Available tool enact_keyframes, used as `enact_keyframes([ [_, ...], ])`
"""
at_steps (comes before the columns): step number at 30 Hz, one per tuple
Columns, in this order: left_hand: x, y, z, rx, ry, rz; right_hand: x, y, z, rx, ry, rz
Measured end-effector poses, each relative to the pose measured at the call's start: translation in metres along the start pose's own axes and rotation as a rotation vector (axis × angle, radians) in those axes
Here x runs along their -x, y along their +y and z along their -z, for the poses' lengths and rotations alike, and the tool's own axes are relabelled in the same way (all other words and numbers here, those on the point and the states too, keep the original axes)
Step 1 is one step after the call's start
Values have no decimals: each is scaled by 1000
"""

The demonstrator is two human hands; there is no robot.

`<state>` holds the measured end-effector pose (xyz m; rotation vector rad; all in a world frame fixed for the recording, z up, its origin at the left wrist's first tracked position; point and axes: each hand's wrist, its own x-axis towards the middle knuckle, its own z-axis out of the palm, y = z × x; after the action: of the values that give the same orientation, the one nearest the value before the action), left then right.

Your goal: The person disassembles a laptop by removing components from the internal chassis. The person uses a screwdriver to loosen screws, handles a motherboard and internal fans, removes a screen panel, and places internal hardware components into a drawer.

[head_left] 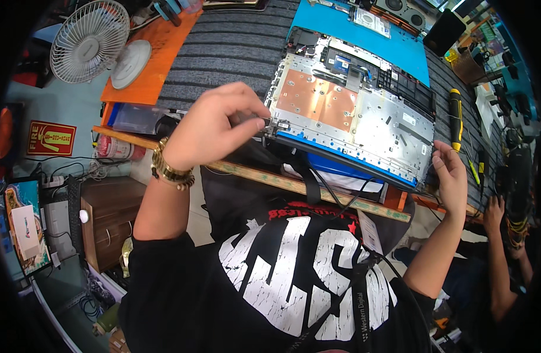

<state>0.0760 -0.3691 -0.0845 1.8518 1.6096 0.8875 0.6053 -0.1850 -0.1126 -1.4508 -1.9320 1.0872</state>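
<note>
Gripping: the left hand pinches the near left corner of the opened laptop base, thumb and fingers closed on the hinge part there — a gold watch sits on its wrist.
Right hand: the right hand clasps the near right corner of the same base, fingers curled round its edge.
Laptop base: lies at the near edge of the grey ribbed mat on the workbench, its near side jutting past the wooden bench edge; copper and silver plates face up.
Around: a yellow-handled screwdriver lies just right of the base; a blue mat lies behind it, toward the far edge.
Far left corner: a white fan and a white disc by an orange board.
Hard to make out: what the left fingers pinch is too small to tell — the base's near rim hides the black cables beneath it.
Cut off: another person's hand shows low at the right rim.
</note>
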Motion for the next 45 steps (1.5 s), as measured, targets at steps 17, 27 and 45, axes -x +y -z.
enact_keyframes([
  [17, 12, 4, -41, -32, 174, -56, 3, 13, 0, -60, 29, -2],
  [27, 15, 3, -51, 40, 218, 13, 3, 16, 3, -93, 19, -12],
  [45, -80, -27, -48, -185, 281, 167, -29, -19, -18, 32, 182, -215],
])
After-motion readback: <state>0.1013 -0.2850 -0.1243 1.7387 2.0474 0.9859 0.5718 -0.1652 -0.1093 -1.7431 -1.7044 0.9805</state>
